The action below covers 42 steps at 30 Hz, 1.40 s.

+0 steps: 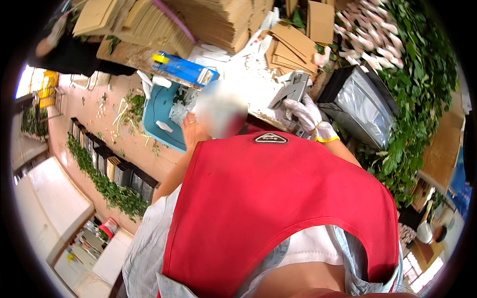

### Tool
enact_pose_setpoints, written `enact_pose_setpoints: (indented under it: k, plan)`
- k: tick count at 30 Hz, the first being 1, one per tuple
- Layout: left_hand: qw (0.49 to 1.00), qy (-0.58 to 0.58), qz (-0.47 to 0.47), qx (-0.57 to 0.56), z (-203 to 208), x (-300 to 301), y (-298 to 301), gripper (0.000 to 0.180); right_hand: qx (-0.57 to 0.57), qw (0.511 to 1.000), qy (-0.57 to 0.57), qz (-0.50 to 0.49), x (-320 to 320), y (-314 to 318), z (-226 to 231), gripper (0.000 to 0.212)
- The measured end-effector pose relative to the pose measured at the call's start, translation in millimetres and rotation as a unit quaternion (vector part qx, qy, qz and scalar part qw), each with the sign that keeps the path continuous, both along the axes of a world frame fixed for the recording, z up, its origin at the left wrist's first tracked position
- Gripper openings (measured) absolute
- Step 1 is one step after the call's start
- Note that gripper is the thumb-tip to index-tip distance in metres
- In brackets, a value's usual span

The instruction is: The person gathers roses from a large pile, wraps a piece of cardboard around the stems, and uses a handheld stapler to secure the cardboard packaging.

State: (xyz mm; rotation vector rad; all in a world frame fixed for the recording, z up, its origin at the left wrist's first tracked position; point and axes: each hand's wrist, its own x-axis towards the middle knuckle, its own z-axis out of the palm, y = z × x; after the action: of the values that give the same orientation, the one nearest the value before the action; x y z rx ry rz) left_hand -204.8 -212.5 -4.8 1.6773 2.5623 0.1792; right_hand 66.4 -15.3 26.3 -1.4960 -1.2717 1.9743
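Note:
My left hand (193, 131), bare with a ring on one finger, is at the right edge of a blue plastic bin (150, 115). A blurred patch covers the spot beside it, so its fingertips and anything in them are hidden. The bin holds white paper scraps (180, 110) and a pale, elongated piece (164, 126). On my right hand (307, 117) is a white knitted glove with a yellow cuff edge. Its fingers bend against the near end of a grey metal device (292, 90) that looks like a large stapler, on the littered worktable.
A blue box (185, 69) lies behind the bin. Cardboard pieces (293, 49) and tall cardboard stacks (213, 20) fill the far side. At right stand a black crate with clear plastic (360, 102), leafy greens (415, 74) and white-wrapped bundles (370, 32). Another person (64, 52) is at far left.

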Motion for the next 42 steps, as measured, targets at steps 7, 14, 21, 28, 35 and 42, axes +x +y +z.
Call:
enact_pose_setpoints:
  k: [7,14,21,28,35,42]
  plan:
    - [0.983,-0.053,-0.093,0.147,-25,27,95,0.030,0.252,0.719,-0.487,0.427,-37,16,41,0.060]
    - [0.973,-0.121,0.020,0.196,-29,-8,-11,0.029,0.567,0.729,-0.100,0.370,-155,21,100,0.033]
    - [0.863,-0.429,0.141,0.227,8,3,87,0.030,0.183,0.918,-0.032,0.351,-222,22,93,0.058]
    - [0.634,-0.688,0.246,0.254,14,-3,102,0.041,-0.107,0.900,0.055,0.418,-15,-2,23,0.039]
    - [0.553,-0.802,0.224,0.027,64,6,89,0.048,0.021,0.940,-0.048,0.337,21,-26,69,0.037]
    - [0.642,-0.384,-0.653,0.116,196,260,265,0.040,-0.102,0.882,0.359,-0.288,228,-94,-19,0.021]
